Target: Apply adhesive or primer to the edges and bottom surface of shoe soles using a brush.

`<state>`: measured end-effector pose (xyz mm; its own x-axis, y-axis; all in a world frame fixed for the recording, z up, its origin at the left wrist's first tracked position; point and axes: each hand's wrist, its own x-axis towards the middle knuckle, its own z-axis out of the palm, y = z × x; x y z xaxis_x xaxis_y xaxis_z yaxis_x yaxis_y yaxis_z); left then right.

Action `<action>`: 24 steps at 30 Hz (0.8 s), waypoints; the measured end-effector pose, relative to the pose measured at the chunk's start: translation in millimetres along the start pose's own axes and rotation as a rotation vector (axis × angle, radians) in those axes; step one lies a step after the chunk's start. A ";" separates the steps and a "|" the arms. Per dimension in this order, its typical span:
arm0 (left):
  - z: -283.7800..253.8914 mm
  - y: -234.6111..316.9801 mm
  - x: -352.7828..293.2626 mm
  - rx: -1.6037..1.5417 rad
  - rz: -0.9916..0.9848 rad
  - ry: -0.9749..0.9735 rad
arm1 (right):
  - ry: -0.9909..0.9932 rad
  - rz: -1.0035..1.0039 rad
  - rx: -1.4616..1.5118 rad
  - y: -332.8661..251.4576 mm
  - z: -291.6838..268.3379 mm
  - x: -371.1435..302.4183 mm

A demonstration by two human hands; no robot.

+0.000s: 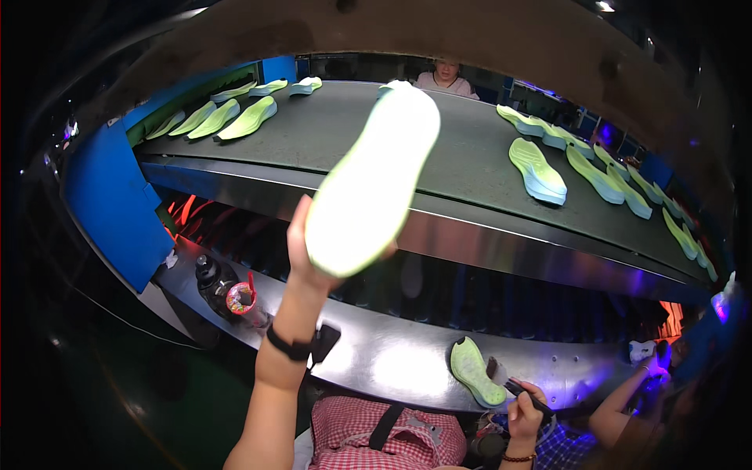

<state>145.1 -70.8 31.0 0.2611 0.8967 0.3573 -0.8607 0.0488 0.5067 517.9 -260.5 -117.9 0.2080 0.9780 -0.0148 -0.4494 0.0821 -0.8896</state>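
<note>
My left hand (pixel 298 257) is raised over the metal ledge and grips a pale yellow-green shoe sole (pixel 376 172), its broad face bright and washed out. The sole stands tilted in front of the conveyor; most of my fingers are hidden behind it. Low on the right, my right hand (pixel 525 413) is closed round the dark handle of a flat brush (pixel 497 371). The brush's bristles are beside a second yellow-green sole (pixel 472 371), which lies on the ledge. Whether they touch that sole I cannot tell.
Across the far side runs a dark conveyor belt (pixel 337 133) with several soles at both ends. A black bottle (pixel 211 278) and a cup with a red straw (pixel 244 301) stand on the metal ledge (pixel 384 356). A co-worker's arm (pixel 619 411) is at right; another person (pixel 446 78) is behind the belt.
</note>
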 end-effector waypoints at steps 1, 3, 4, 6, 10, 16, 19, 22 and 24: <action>-7.6 10.3 11.8 -0.135 0.144 0.100 | 0.050 0.062 0.074 2.3 5.8 -1.3; -10.2 15.9 21.9 -0.391 0.284 0.348 | 0.112 0.071 0.094 10.3 4.4 -2.1; -9.7 8.9 15.0 -0.309 0.240 0.297 | 0.167 0.084 0.121 12.6 2.9 -3.4; -14.0 -31.1 -8.2 -0.027 -0.021 0.143 | 0.210 0.070 0.129 14.3 -1.8 -5.7; -71.2 -164.3 -156.7 0.945 -0.725 -0.421 | 0.264 0.133 0.143 24.2 -7.9 -6.5; -68.3 -206.1 -226.9 0.400 -1.148 -0.656 | 0.282 0.170 0.130 24.8 -13.2 -12.9; -62.0 -208.2 -214.1 0.736 -0.852 -0.682 | 0.276 0.171 0.164 28.3 -13.5 -6.0; -73.9 -232.4 -255.3 1.073 -0.501 -1.128 | 0.303 0.211 0.179 36.6 -14.2 -4.8; -67.5 -219.0 -253.3 0.890 -0.761 -1.004 | 0.320 0.197 0.180 40.2 -17.0 -3.0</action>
<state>237.9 -279.0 -223.4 0.9939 0.1091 -0.0159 0.0433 -0.2543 0.9662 513.9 -263.4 -161.3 0.3492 0.8719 -0.3433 -0.6463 -0.0411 -0.7619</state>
